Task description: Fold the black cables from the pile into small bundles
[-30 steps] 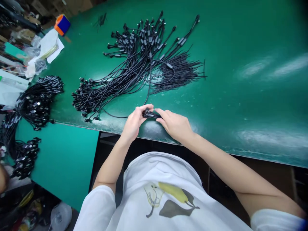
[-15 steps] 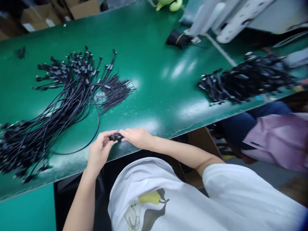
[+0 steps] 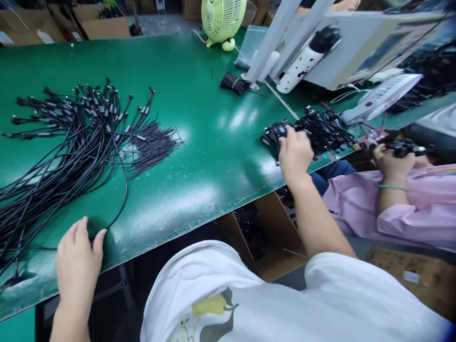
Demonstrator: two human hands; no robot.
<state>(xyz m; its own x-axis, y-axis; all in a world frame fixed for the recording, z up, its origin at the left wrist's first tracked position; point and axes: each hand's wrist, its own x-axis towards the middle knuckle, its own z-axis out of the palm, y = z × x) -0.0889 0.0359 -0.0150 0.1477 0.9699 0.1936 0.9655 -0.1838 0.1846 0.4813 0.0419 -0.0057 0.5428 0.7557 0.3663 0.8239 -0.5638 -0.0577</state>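
Note:
At the front edge of the green table, my left hand point(image 3: 79, 259) rests with thumb and fingers apart beside a single black cable point(image 3: 123, 204) that curves out from a large spread of black cables point(image 3: 76, 156). That spread has plug ends and grey sleeves towards the back. My right hand point(image 3: 295, 152) reaches over to a pile of coiled black cables point(image 3: 326, 130) on the right. Its fingers are bent round a coiled cable point(image 3: 280, 130) at the pile's left end; the fingertips are partly hidden.
Short black ties point(image 3: 155, 145) lie in the middle left, with a banded bundle point(image 3: 233, 83) farther back. A green fan point(image 3: 223, 21), a spotted bottle point(image 3: 299, 66) and a white fan point(image 3: 386, 97) stand behind. A co-worker's hand point(image 3: 394, 164) holds black cable at right. A carton point(image 3: 281, 256) sits below the table.
Both hands were together at the table edge on a small coiled cable. They have parted: the right went to the pile at right, the left moved left to the single cable. The view shifted right.

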